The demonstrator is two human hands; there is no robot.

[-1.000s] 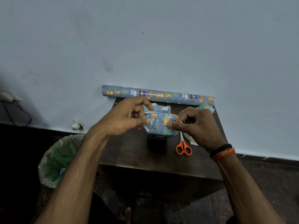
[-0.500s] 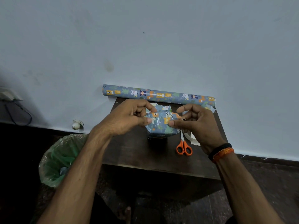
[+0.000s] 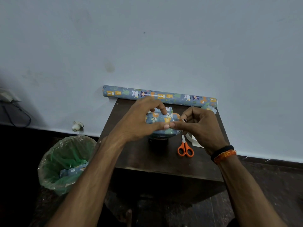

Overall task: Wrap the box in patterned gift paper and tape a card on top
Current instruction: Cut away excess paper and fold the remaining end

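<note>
A box point(image 3: 157, 119) wrapped in blue animal-patterned paper is held above the small dark table point(image 3: 141, 154), over a dark round object. My left hand point(image 3: 139, 122) grips its left side, index finger curled over the top fold and thumb along the front edge. My right hand point(image 3: 198, 123) holds the right end, its thumb tip meeting my left thumb at the front edge. The box's right end is hidden behind my right fingers. I see no card.
A roll of the same gift paper point(image 3: 159, 96) lies along the wall at the table's back edge. Orange-handled scissors point(image 3: 185, 149) and white paper strips point(image 3: 195, 140) lie right of the box. A bin with a green liner point(image 3: 65, 163) stands on the floor, left.
Both thumbs have slid toward each other along the box's front edge and now meet. My left index finger has moved over the top fold. The box stays in place.
</note>
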